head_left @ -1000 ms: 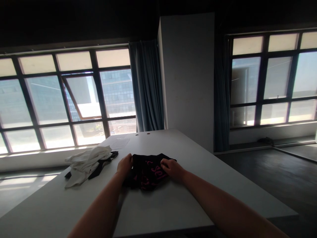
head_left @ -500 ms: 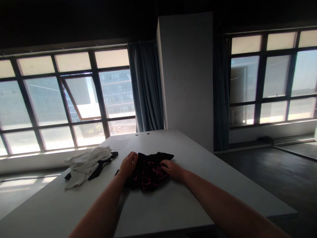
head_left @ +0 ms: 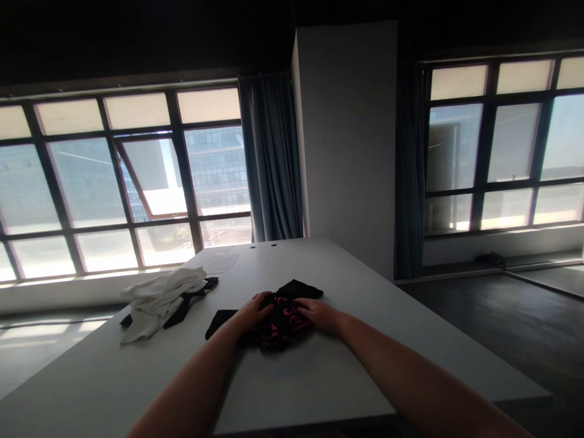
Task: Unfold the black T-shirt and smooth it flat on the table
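On top of the black cloth (head_left: 283, 325), left of its middle, rests the left grip (head_left: 254, 311); the right grip (head_left: 319, 314) touches its right side; whether either pinches fabric cannot be told. The cloth lies beneath and between them on the bench (head_left: 310, 389), long axis slanting from near left to far right.

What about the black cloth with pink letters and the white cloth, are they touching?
Apart: the head view shows white tabletop between the pink-lettered black cloth and the white cloth.
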`<action>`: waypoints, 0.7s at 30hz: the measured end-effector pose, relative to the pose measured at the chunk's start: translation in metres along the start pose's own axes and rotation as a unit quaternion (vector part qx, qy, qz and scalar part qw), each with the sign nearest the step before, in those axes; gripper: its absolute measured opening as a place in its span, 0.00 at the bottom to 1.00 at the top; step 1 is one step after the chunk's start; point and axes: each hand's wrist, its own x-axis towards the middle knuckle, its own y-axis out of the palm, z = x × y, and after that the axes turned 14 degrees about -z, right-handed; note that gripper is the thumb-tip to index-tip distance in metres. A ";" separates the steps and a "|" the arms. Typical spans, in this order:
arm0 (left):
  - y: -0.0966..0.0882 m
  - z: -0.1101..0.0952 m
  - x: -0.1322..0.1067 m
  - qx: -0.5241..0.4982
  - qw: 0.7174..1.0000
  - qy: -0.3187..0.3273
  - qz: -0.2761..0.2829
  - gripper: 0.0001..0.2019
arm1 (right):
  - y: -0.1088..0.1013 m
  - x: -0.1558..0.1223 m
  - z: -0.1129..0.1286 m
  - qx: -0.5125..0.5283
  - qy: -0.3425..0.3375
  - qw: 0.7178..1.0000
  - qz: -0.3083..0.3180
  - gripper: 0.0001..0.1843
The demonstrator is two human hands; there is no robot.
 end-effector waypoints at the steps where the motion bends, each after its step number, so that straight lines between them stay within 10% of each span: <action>1: 0.000 -0.001 0.000 -0.003 1.000 -0.001 0.000 0.33 | 0.000 0.000 0.000 0.002 0.000 1.000 0.000 0.28; 21: -0.004 -0.008 -0.002 -0.015 1.000 -0.010 0.015 0.29 | -0.003 0.000 0.001 -0.010 -0.008 1.000 0.001 0.30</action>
